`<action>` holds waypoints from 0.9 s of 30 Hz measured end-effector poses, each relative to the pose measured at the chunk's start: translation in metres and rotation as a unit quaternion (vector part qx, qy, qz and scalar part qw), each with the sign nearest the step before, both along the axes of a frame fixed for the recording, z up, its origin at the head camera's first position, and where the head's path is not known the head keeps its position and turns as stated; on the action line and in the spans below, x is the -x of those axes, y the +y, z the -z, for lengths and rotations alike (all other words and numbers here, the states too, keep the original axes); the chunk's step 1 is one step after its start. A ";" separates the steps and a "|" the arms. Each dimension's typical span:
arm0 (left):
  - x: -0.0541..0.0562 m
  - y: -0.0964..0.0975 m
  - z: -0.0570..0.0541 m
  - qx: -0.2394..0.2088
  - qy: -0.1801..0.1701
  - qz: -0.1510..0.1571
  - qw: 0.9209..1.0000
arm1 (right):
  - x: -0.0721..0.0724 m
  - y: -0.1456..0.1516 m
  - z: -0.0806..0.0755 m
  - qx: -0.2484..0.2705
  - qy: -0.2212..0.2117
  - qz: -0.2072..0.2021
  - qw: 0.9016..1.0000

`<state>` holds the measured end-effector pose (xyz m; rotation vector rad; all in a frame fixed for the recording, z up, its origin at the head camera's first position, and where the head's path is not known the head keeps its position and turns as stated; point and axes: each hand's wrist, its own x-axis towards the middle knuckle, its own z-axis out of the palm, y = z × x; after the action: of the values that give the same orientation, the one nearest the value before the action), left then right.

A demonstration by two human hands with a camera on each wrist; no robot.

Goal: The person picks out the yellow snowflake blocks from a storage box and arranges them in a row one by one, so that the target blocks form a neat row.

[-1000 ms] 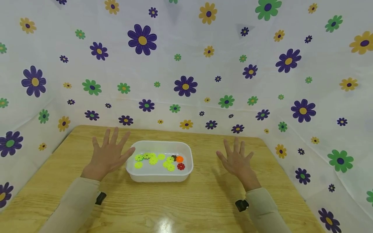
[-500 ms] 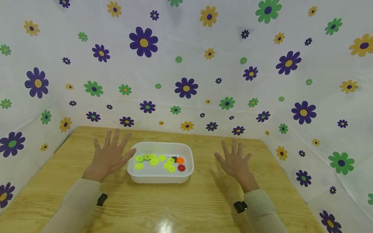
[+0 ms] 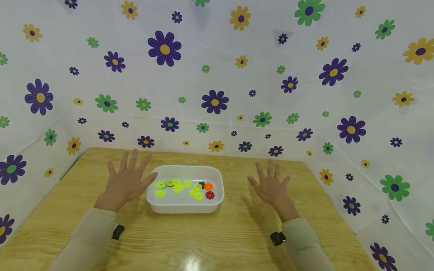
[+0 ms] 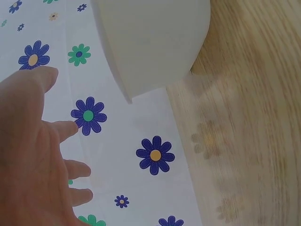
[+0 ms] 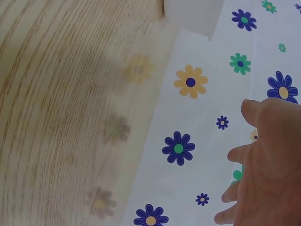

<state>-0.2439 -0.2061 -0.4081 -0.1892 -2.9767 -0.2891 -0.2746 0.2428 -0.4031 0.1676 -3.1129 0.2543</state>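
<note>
A white plastic tub [image 3: 185, 208] stands left of the table's middle. Inside lie several yellow-green notched discs [image 3: 178, 188], with an orange disc [image 3: 208, 186], a red disc [image 3: 210, 195] and a dark disc [image 3: 202, 184] at its right end. My left hand [image 3: 126, 185] hovers by the tub's left side, fingers spread, holding nothing; its thumb tip overlaps the rim in the head view, and touching cannot be told. Well to the right of the tub, my right hand [image 3: 272, 189] is raised with spread fingers and holds nothing. Both wrist views show the tub's outer wall [image 4: 155, 42].
The wooden table [image 3: 210, 241] reaches back to a white flower-printed cloth [image 3: 190, 82], which also hangs along both sides. Dark straps with a small device [image 3: 278, 238] sit on both wrists, below the light sleeves [image 3: 84, 241].
My right hand has drifted slightly left, toward the tub. The left hand keeps its place beside the tub, and the discs lie as before. The head view has shifted a little.
</note>
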 end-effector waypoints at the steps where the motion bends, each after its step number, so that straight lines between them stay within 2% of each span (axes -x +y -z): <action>1: 0.001 -0.001 0.001 -0.001 0.000 0.000 1.000 | 0.000 -0.001 0.000 -0.002 -0.002 0.001 1.000; 7: 0.001 -0.002 0.003 -0.003 0.001 0.002 1.000 | -0.001 -0.005 0.000 -0.005 -0.003 0.000 1.000; 13: -0.001 0.000 -0.001 -0.010 -0.001 0.009 1.000 | 0.000 -0.009 -0.002 -0.003 -0.002 -0.005 1.000; 17: 0.001 -0.002 0.001 -0.026 0.000 0.028 0.999 | 0.002 -0.013 -0.003 0.003 -0.012 -0.011 1.000; 19: 0.003 -0.006 0.003 -0.058 -0.003 0.052 0.997 | 0.004 -0.014 -0.003 0.025 -0.016 -0.023 0.999; 21: 0.006 -0.010 0.007 -0.112 -0.017 0.077 0.991 | 0.007 -0.016 -0.002 0.059 -0.015 -0.045 0.997; 23: 0.008 -0.014 0.010 -0.176 -0.037 0.099 0.979 | 0.011 -0.018 -0.001 0.108 -0.018 -0.068 0.992; 25: 0.009 -0.018 0.014 -0.234 -0.066 0.103 0.965 | 0.014 -0.021 -0.001 0.150 -0.015 -0.082 0.985; 27: 0.008 -0.020 0.018 -0.266 -0.084 0.102 0.955 | 0.016 -0.027 -0.002 0.188 -0.008 -0.088 0.978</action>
<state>-0.2524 -0.2260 -0.4259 -0.4212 -2.9037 -1.1629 -0.2908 0.2154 -0.4011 0.4339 -2.9927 0.8406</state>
